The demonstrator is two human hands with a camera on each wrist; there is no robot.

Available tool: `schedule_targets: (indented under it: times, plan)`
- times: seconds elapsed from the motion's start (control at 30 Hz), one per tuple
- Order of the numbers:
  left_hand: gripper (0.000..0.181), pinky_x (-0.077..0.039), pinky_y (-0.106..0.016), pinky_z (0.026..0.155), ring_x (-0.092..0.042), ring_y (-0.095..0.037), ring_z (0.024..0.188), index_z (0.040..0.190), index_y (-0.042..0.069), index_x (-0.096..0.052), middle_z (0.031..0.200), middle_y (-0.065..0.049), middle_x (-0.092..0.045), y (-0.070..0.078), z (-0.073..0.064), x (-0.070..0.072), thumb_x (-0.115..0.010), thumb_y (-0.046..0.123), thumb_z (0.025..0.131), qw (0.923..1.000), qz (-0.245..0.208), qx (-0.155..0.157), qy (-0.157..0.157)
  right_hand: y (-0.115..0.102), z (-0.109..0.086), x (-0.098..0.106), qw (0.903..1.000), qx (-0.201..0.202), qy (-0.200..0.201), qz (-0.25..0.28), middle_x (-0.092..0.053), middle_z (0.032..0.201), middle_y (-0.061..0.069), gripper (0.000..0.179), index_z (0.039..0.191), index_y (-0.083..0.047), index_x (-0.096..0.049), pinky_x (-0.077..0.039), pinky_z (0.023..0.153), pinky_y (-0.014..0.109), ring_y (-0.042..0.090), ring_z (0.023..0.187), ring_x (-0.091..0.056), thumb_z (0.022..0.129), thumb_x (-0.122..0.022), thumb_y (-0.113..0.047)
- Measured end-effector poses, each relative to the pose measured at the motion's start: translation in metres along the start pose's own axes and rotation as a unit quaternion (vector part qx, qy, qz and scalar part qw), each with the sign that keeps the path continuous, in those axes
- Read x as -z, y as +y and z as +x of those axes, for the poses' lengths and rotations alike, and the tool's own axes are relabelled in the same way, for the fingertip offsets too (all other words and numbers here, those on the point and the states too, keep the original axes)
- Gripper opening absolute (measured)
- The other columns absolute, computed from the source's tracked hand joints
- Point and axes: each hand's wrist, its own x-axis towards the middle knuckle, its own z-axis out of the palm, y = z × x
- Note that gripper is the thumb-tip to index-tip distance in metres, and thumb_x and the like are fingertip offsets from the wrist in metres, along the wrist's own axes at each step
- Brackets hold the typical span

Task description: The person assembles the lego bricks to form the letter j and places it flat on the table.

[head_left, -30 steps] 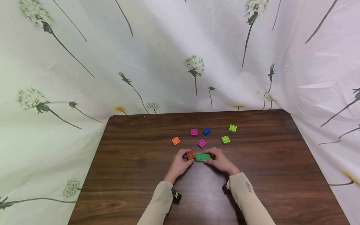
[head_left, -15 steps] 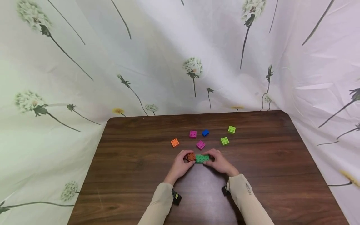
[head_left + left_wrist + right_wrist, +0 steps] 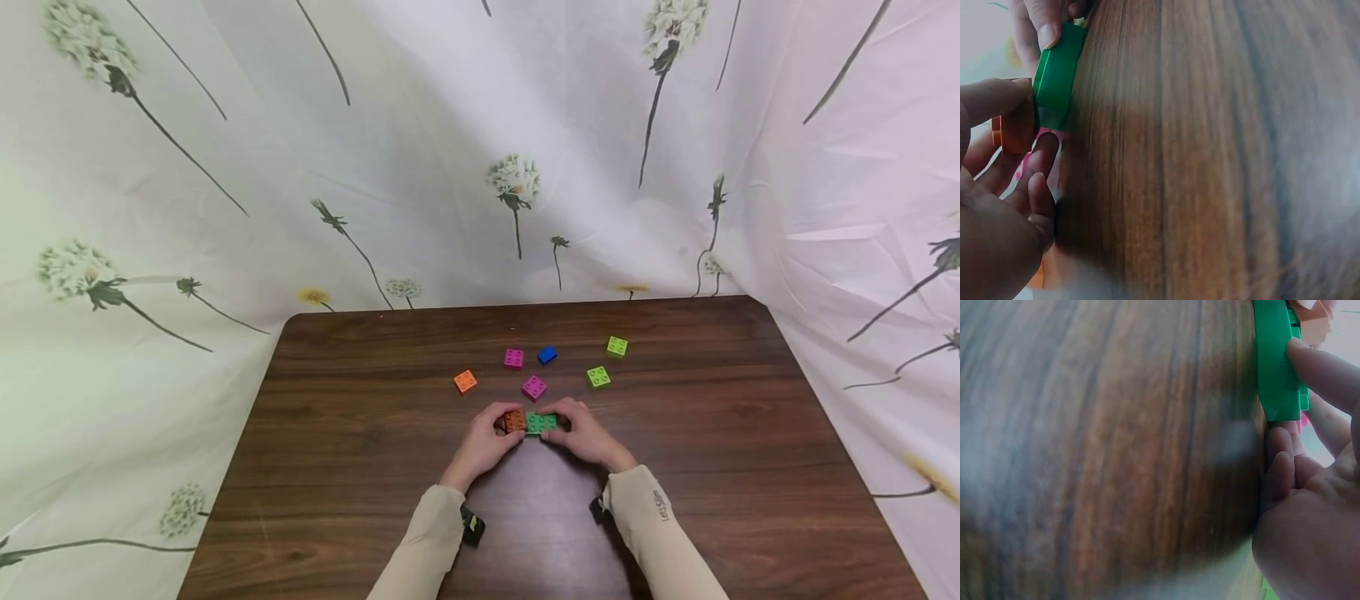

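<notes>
Between thumb and fingers, my left hand (image 3: 480,443) pinches a brown-orange toy building brick (image 3: 515,420) with studs on top. My right hand (image 3: 588,435) grips a longer green brick (image 3: 542,423) by its sides, low on the table. In the left wrist view the brown-orange brick (image 3: 1017,130) lies against the studded side of the green brick (image 3: 1060,75), over its left end. The right wrist view has the right thumb on the green brick's (image 3: 1277,369) near side. Whether the studs are fully pressed together cannot be seen.
Beyond the hands, on the wooden table (image 3: 360,467), lie an orange brick (image 3: 465,382), two magenta bricks (image 3: 513,358), a blue brick (image 3: 547,355) and two lime bricks (image 3: 598,377). A flower-print cloth (image 3: 450,167) hangs behind the table's far edge.
The left hand has moved the brown-orange brick rightward, from beside the green brick to over its left end. The right hand keeps holding the green brick almost in place.
</notes>
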Motion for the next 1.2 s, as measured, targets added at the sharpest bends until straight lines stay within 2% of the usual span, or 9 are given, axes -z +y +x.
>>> schedule_targets:
  times: [0.13,0.27,0.57,0.67,0.8,0.9,0.97,1.1,1.2]
  plan:
    - [0.040,-0.047,-0.041,0.090,-0.057,-0.019,0.104,0.127,0.011,-0.061,0.117,-0.006,-0.062,0.002,0.002,0.002,-0.069,0.014,0.088,0.9994,0.023,-0.025,-0.011,0.000,0.000,0.000,0.9999,0.009,0.000,-0.005,-0.064,0.111,0.004,0.035,0.118,-0.013,-0.066,-0.036,0.085,0.034,0.017,0.098,-0.048,0.085,-0.073,-0.018]
    - [0.040,-0.046,-0.040,0.094,-0.058,-0.017,0.107,0.128,0.012,-0.061,0.119,-0.004,-0.063,0.004,0.004,0.003,-0.069,0.016,0.089,0.9972,0.057,-0.041,-0.026,-0.001,0.000,0.001,0.9999,0.009,-0.001,-0.005,-0.063,0.111,0.005,0.035,0.118,-0.012,-0.066,-0.036,0.083,0.034,0.018,0.097,-0.048,0.085,-0.073,-0.019]
    - [0.039,-0.046,-0.040,0.096,-0.059,-0.015,0.109,0.129,0.013,-0.060,0.119,-0.002,-0.063,0.009,0.007,0.009,-0.066,0.020,0.091,0.9901,0.111,-0.061,-0.059,-0.001,0.001,0.001,0.9999,0.006,0.001,-0.008,-0.064,0.110,0.005,0.035,0.119,-0.012,-0.066,-0.037,0.084,0.033,0.017,0.098,-0.049,0.084,-0.073,-0.018]
    - [0.038,-0.046,-0.039,0.096,-0.059,-0.014,0.109,0.128,0.014,-0.061,0.118,-0.001,-0.064,0.011,0.008,0.011,-0.066,0.020,0.091,0.9849,0.145,-0.072,-0.063,0.000,0.001,0.001,0.9999,0.011,0.001,-0.008,-0.064,0.111,0.004,0.036,0.119,-0.012,-0.066,-0.037,0.085,0.033,0.017,0.099,-0.049,0.084,-0.073,-0.018]
    - [0.037,-0.047,-0.038,0.095,-0.060,-0.014,0.106,0.127,0.014,-0.062,0.115,0.000,-0.065,0.016,0.010,0.014,-0.067,0.021,0.091,0.9718,0.205,-0.095,-0.065,0.000,0.002,0.001,0.9998,0.017,0.004,-0.010,-0.064,0.111,0.004,0.035,0.118,-0.012,-0.066,-0.037,0.085,0.032,0.017,0.099,-0.049,0.084,-0.073,-0.019]
    - [0.037,-0.048,-0.038,0.094,-0.061,-0.015,0.103,0.126,0.013,-0.062,0.113,-0.001,-0.065,0.020,0.011,0.014,-0.067,0.020,0.090,0.9648,0.231,-0.108,-0.065,0.000,0.002,0.001,0.9997,0.019,0.006,-0.011,-0.064,0.111,0.003,0.035,0.118,-0.012,-0.066,-0.036,0.086,0.032,0.017,0.099,-0.049,0.084,-0.073,-0.019]
    - [0.037,-0.048,-0.037,0.093,-0.061,-0.014,0.102,0.125,0.014,-0.062,0.112,0.000,-0.065,0.021,0.010,0.014,-0.068,0.021,0.090,0.9642,0.235,-0.103,-0.065,-0.001,0.001,0.001,0.9998,0.018,0.006,-0.010,-0.064,0.110,0.003,0.035,0.118,-0.012,-0.066,-0.036,0.086,0.033,0.017,0.099,-0.050,0.084,-0.074,-0.018]
    - [0.036,-0.048,-0.036,0.091,-0.060,-0.012,0.100,0.125,0.015,-0.062,0.111,0.001,-0.064,0.020,0.008,0.013,-0.069,0.021,0.089,0.9683,0.225,-0.086,-0.067,-0.001,0.001,0.000,0.9999,0.011,0.005,-0.005,-0.064,0.110,0.004,0.036,0.118,-0.012,-0.066,-0.036,0.087,0.033,0.017,0.099,-0.050,0.083,-0.074,-0.018]
    - [0.036,-0.049,-0.036,0.090,-0.060,-0.012,0.098,0.123,0.014,-0.062,0.109,0.001,-0.063,0.020,0.007,0.013,-0.069,0.021,0.089,0.9685,0.224,-0.085,-0.067,-0.001,0.000,-0.001,0.9999,0.013,0.008,-0.006,-0.064,0.109,0.004,0.036,0.117,-0.012,-0.067,-0.037,0.086,0.033,0.017,0.099,-0.050,0.083,-0.074,-0.018]
